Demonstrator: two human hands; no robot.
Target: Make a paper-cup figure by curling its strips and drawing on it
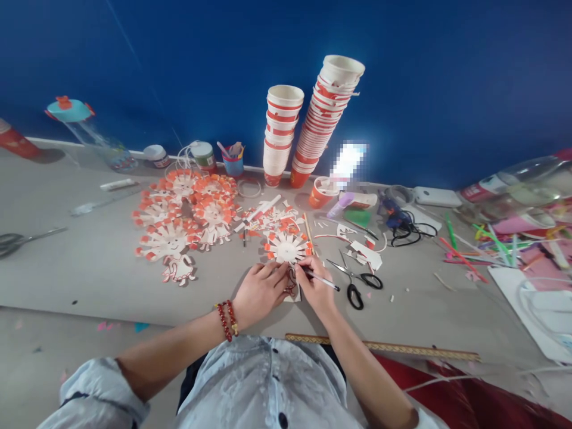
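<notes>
On the grey table (250,307), near its front edge, gripped a slim pen (322,278) in the right hand (319,292). Rested the left hand (261,291) palm down, fingers extended, over partly hidden paper (292,286) with dark outlines. Had an orange-tipped paper sunburst (286,249) just beyond the fingertips. Left black-handled scissors (351,274) spread beside the right hand, well apart from heaped paper figures (174,238).

Shirt (248,387) is pale blue, mottled, with dark buttons (282,420); left sleeve (100,390) is rolled. Left wrist (212,325) wears two strands of dark red beads (223,322).
</notes>
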